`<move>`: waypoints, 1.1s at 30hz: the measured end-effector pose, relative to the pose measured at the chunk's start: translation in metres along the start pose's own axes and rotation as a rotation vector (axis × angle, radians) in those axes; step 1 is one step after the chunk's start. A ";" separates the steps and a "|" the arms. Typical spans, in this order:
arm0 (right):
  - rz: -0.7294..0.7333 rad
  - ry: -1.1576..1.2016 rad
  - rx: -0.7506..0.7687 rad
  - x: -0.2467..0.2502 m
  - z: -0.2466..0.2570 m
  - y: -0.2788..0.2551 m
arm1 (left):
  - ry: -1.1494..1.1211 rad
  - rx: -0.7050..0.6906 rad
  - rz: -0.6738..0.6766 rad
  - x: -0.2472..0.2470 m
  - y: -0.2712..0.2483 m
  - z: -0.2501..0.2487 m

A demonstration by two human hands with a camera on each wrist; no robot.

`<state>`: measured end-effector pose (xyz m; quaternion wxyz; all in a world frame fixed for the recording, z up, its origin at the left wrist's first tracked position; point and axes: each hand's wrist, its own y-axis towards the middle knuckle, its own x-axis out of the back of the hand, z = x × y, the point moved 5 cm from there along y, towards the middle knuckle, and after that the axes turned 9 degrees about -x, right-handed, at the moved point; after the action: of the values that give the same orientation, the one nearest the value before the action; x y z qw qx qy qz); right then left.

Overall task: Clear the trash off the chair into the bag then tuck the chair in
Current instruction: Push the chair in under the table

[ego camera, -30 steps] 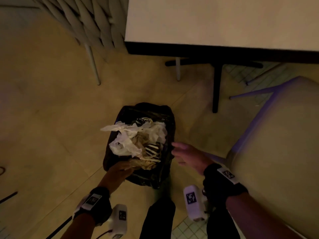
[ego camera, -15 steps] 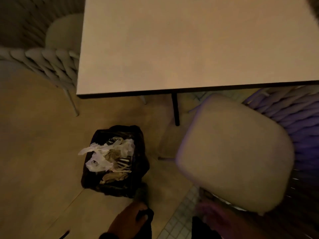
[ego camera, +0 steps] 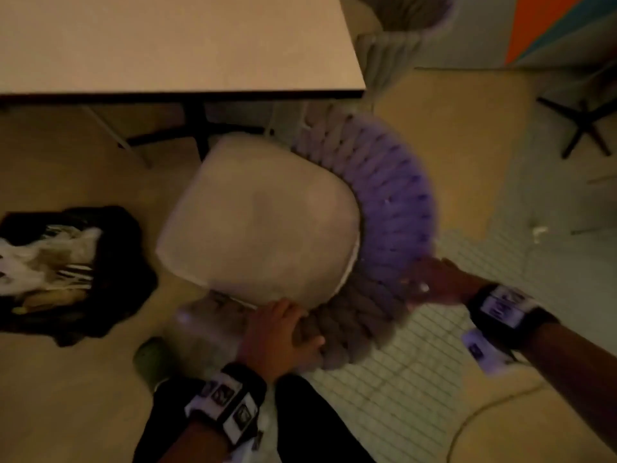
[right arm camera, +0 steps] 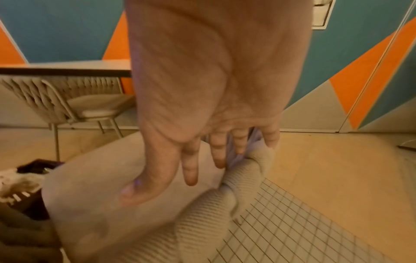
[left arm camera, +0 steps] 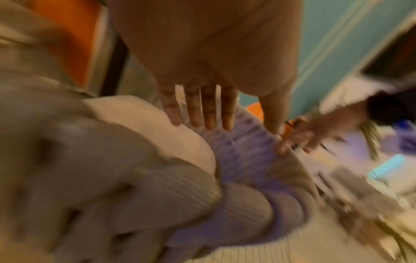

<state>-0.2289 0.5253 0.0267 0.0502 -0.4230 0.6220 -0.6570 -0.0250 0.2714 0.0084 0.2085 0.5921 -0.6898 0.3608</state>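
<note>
The chair has a bare beige seat cushion (ego camera: 263, 222) and a thick woven backrest (ego camera: 394, 202) curving round its right and near side. It stands just outside the table (ego camera: 167, 41) edge. My left hand (ego camera: 280, 335) lies on the near end of the backrest, fingers (left arm camera: 202, 110) straight. My right hand (ego camera: 434, 282) touches the backrest's outer rim further right; its fingers (right arm camera: 202, 160) are extended over the weave. The black bag (ego camera: 127, 248) stands open on the floor to the left, holding crumpled white trash (ego camera: 43, 262).
A second woven chair (ego camera: 394, 35) stands at the table's far right corner. A black cross-shaped table base (ego camera: 581, 121) is on the floor far right. White grid tiles (ego camera: 417, 379) lie beneath me, and my legs stand below the chair.
Both hands have left the bag and reached the chair's backrest. The view has swung right, so the bag now sits at the left edge and the chair in the middle.
</note>
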 end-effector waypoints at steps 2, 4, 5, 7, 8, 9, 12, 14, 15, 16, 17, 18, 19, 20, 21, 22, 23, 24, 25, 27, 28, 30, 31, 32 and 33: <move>-0.079 -0.055 0.030 0.023 0.019 0.020 | -0.059 -0.033 0.086 -0.034 0.019 -0.021; -0.060 -0.146 -0.024 0.013 0.018 0.027 | -0.108 0.022 0.238 -0.061 0.033 -0.032; -0.022 -0.201 -0.041 0.002 0.017 0.030 | -0.105 0.062 0.313 -0.072 0.037 -0.035; 0.024 -0.172 -0.045 -0.008 0.018 0.044 | -0.111 0.101 0.405 -0.088 0.042 -0.034; 0.037 -0.191 -0.047 -0.010 0.022 0.048 | -0.113 0.112 0.431 -0.095 0.039 -0.033; 0.049 -0.205 -0.050 -0.011 0.022 0.049 | -0.101 0.094 0.422 -0.098 0.037 -0.033; 0.041 -0.219 -0.058 -0.018 0.012 0.053 | 0.041 -0.034 0.365 -0.100 0.031 -0.036; 0.004 -0.254 -0.024 -0.019 0.013 0.049 | 0.124 -0.073 0.346 -0.105 0.029 -0.036; -0.010 -0.266 -0.017 -0.019 0.016 0.046 | 0.150 -0.071 0.361 -0.108 0.027 -0.033; -0.010 -0.279 -0.024 -0.021 0.017 0.041 | 0.162 -0.077 0.381 -0.110 0.025 -0.032; -0.012 -0.286 -0.035 -0.020 0.021 0.034 | 0.171 -0.100 0.390 -0.114 0.022 -0.028; -0.037 -0.278 -0.042 -0.021 0.027 0.030 | 0.186 -0.128 0.388 -0.112 0.018 -0.024; -0.090 -0.264 -0.026 -0.022 0.037 0.021 | 0.192 -0.149 0.390 -0.109 0.012 -0.021; -0.239 -0.226 0.029 -0.021 0.050 0.013 | 0.209 -0.149 0.414 -0.104 0.003 -0.015; -0.435 -0.171 0.118 -0.020 0.065 0.005 | 0.220 -0.154 0.433 -0.099 -0.008 -0.009; -0.486 -0.144 0.174 -0.028 0.078 0.000 | 0.226 -0.147 0.464 -0.096 -0.021 0.002; -0.536 -0.126 0.233 -0.035 0.090 -0.004 | 0.228 -0.139 0.483 -0.088 -0.035 0.013; -0.515 -0.103 0.249 -0.047 0.102 -0.004 | 0.237 -0.130 0.508 -0.080 -0.048 0.023; -0.473 -0.094 0.256 -0.059 0.119 -0.004 | 0.245 -0.124 0.527 -0.070 -0.060 0.036; -0.435 -0.028 0.245 -0.078 0.158 -0.013 | 0.232 -0.092 0.571 -0.049 -0.082 0.062; -0.416 -0.002 0.261 -0.084 0.177 -0.019 | 0.231 -0.092 0.588 -0.036 -0.098 0.076; -0.430 0.063 0.350 -0.087 0.220 -0.034 | 0.253 -0.081 0.571 -0.012 -0.126 0.111; -0.471 0.106 0.412 -0.085 0.238 -0.042 | 0.279 -0.066 0.551 0.002 -0.140 0.129; -0.485 0.128 0.454 -0.080 0.252 -0.044 | 0.314 -0.046 0.543 0.017 -0.152 0.146; -0.499 0.143 0.480 -0.069 0.263 -0.045 | 0.379 -0.052 0.528 0.034 -0.166 0.163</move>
<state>-0.0015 0.3724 -0.0037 -0.0578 -0.4909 0.3294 -0.8045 0.1508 0.1204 -0.0322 0.2474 0.3097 -0.7774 0.4884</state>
